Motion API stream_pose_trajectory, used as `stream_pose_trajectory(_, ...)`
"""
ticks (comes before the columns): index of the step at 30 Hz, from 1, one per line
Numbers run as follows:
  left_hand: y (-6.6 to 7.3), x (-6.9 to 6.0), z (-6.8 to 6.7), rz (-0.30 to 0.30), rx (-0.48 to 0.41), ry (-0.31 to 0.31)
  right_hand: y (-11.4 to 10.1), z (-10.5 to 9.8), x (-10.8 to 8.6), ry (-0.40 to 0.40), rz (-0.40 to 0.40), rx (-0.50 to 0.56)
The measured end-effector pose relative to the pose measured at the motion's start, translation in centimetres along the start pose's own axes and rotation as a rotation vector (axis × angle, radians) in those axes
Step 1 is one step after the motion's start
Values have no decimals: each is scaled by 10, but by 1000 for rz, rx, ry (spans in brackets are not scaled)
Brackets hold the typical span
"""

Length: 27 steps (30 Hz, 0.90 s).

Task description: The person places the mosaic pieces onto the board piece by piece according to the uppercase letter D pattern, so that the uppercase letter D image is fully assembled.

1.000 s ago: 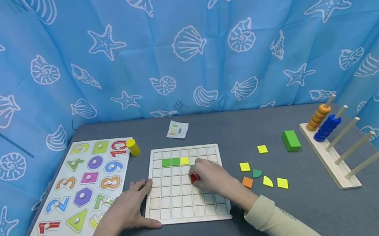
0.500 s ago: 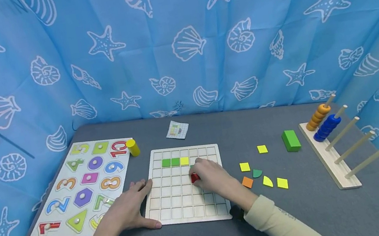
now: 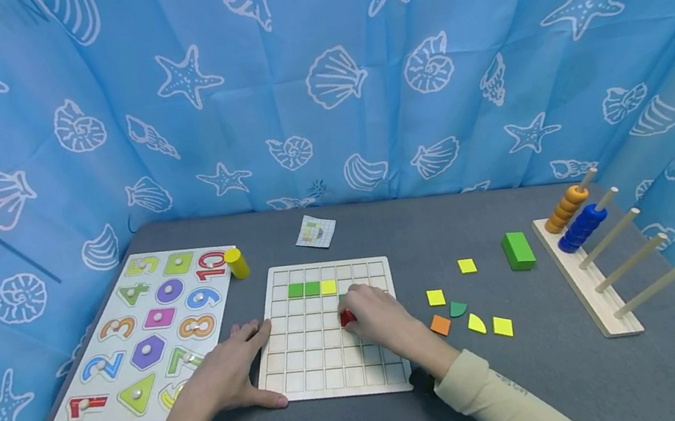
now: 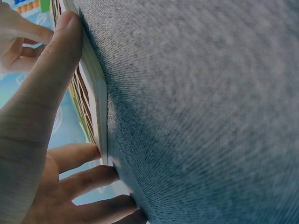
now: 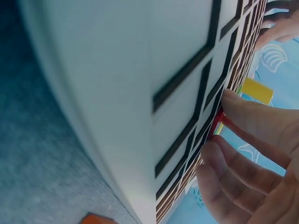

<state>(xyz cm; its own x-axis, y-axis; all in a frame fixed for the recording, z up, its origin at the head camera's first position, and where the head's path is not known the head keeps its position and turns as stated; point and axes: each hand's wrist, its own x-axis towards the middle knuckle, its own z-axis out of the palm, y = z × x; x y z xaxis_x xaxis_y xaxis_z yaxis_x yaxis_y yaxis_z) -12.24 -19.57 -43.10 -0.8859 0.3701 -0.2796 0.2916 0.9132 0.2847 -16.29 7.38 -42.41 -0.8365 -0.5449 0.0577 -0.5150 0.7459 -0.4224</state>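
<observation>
A pale wooden grid board (image 3: 315,380) lies in front of me. In a row on it sit two green square tiles (image 3: 305,290) and a yellow square tile (image 3: 328,286). My right hand (image 3: 376,314) pinches a red tile (image 3: 346,317) at the board's grid; the right wrist view shows this red tile (image 5: 217,120) between thumb and fingers. Part of a dark green piece (image 3: 342,297) shows beside those fingers. My left hand (image 3: 228,372) is spread at the board's near left corner. Its thumb (image 4: 70,35) touches the near edge, its other fingers the left side.
Right of the board lie loose yellow tiles (image 3: 435,297), an orange tile (image 3: 440,325) and quarter-round pieces (image 3: 476,323). Farther right are a green block (image 3: 519,251) and a peg stacker (image 3: 591,283). A number puzzle (image 3: 96,329), yellow cylinder (image 3: 237,263) and pattern card (image 3: 316,231) lie left and behind.
</observation>
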Motion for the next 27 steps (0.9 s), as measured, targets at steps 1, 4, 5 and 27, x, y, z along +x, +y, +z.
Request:
stream_pose_trajectory(1, 0, 0, 0, 1, 1, 1, 0, 0, 0, -1, -4, -3)
stream_pose_trajectory(4, 0, 0, 1, 5, 4, 6, 0, 0, 0, -7, -15, -7)
stream_pose_trajectory(5, 0, 0, 1, 6, 5, 7, 0, 0, 0, -9, -16, -7)
stream_pose_trajectory(27, 1, 1, 0, -3, 3, -4, 14, -31, -28, 7, 136, 2)
